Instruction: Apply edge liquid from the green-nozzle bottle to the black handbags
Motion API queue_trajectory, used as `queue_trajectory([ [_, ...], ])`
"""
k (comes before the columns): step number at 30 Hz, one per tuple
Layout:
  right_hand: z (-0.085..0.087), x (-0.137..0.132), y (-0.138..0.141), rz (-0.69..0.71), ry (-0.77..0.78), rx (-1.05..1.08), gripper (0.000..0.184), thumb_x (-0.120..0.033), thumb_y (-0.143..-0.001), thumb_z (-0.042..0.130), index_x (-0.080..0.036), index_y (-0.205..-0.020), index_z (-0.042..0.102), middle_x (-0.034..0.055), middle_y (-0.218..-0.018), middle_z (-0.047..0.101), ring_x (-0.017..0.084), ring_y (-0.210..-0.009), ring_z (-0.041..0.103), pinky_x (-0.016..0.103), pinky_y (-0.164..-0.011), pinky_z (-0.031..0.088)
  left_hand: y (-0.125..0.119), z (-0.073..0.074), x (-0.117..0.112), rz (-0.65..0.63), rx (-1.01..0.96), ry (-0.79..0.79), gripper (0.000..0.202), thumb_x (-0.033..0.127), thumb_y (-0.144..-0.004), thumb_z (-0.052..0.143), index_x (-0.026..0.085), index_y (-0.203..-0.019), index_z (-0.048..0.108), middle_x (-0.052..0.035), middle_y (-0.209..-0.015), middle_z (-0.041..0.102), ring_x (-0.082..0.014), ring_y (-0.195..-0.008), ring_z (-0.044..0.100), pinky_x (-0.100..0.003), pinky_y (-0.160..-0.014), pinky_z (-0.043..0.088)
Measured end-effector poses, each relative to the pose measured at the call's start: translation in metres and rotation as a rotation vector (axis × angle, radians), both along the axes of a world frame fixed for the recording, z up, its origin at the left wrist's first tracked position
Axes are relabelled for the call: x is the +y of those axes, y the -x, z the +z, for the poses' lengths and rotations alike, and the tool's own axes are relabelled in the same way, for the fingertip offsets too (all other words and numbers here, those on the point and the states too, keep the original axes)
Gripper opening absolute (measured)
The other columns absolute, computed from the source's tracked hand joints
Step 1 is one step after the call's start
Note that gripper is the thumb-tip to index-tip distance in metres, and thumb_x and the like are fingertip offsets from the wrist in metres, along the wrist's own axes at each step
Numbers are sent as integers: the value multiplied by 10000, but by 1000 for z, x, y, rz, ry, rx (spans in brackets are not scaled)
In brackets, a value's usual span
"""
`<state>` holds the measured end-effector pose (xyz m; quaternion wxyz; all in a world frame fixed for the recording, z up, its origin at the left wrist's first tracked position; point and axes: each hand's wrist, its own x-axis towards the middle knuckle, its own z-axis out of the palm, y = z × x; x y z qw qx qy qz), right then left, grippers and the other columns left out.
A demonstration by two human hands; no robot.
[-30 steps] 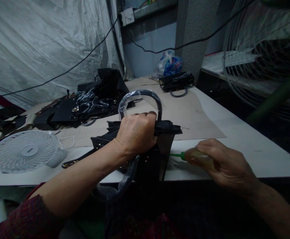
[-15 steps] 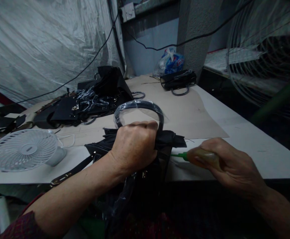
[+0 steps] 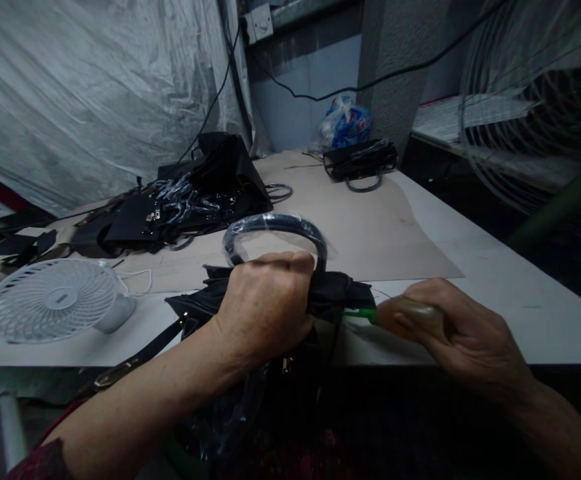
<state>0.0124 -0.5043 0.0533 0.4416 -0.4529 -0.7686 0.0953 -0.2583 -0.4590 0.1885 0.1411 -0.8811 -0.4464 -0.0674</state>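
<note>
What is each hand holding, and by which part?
Left hand: black handbag, by its gathered top. Right hand: green-tipped squeeze bottle, by its body.

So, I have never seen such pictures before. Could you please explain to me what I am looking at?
Of course. There is no machine here: these are a person's two bare hands, seen from a camera worn on the head, looking forward and down. The left hand grips a black handbag near its top, below a plastic-wrapped handle. The right hand holds a squeeze bottle, its green nozzle at the bag's side; whether it touches, I cannot tell. On the white table are a small white fan, a brown sheet and more black handbags.
</note>
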Motion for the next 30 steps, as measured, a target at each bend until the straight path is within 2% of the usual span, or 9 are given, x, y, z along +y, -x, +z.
queue_trajectory([
  [4, 3, -4, 2, -7, 13, 29, 91, -353, -1085, 609, -269, -1051, 626, 17, -891, 637, 202, -684, 633, 336, -576, 516, 1, 1, -2, 2, 6, 6, 266, 192, -691, 591, 188, -941, 681, -112, -785, 755, -288, -739, 768, -334, -571, 526],
  [7, 8, -10, 4, 7, 2, 38, 23, -286, -1059, 614, -273, -1077, 621, 20, -914, 653, 203, -693, 643, 327, -575, 535, -2, 3, 0, 14, 31, 22, 291, 189, -673, 605, 183, -952, 686, -119, -806, 762, -295, -751, 770, -337, -573, 520],
  [11, 14, -14, 9, 105, -32, -1, 105, -188, -1023, 563, -255, -1093, 601, 37, -939, 668, 200, -716, 670, 293, -556, 556, -6, 4, 4, 30, 45, 16, 275, 208, -726, 603, 185, -986, 690, -119, -817, 767, -289, -763, 769, -329, -567, 494],
  [14, 16, -15, 13, 169, -40, -9, 55, -247, -1079, 562, -241, -1115, 603, 38, -936, 669, 185, -738, 689, 256, -571, 580, -7, 2, 6, 15, 25, 14, 260, 212, -747, 590, 189, -985, 693, -119, -815, 766, -293, -752, 763, -337, -562, 482],
  [18, 15, -17, 15, 136, -128, -47, 121, -224, -1085, 540, -230, -1193, 594, 60, -984, 685, 197, -774, 714, 265, -584, 588, -8, 2, 8, 20, 29, 31, 265, 201, -741, 587, 188, -983, 695, -122, -810, 761, -296, -754, 757, -341, -572, 481],
  [22, 11, -19, 14, 201, -90, -26, 186, -192, -1063, 562, -256, -1232, 608, 58, -979, 696, 205, -747, 707, 282, -567, 585, -11, 3, 11, 36, 40, 52, 264, 212, -758, 605, 185, -1004, 697, -122, -825, 765, -291, -773, 760, -334, -589, 485],
  [30, -7, -26, 6, 46, -161, -107, 420, -166, -1047, 561, -309, -1442, 555, 100, -1123, 696, 293, -882, 720, 398, -637, 627, -13, 4, 14, 39, 49, 65, 300, 206, -760, 620, 178, -1049, 697, -133, -855, 774, -309, -806, 772, -338, -613, 510],
])
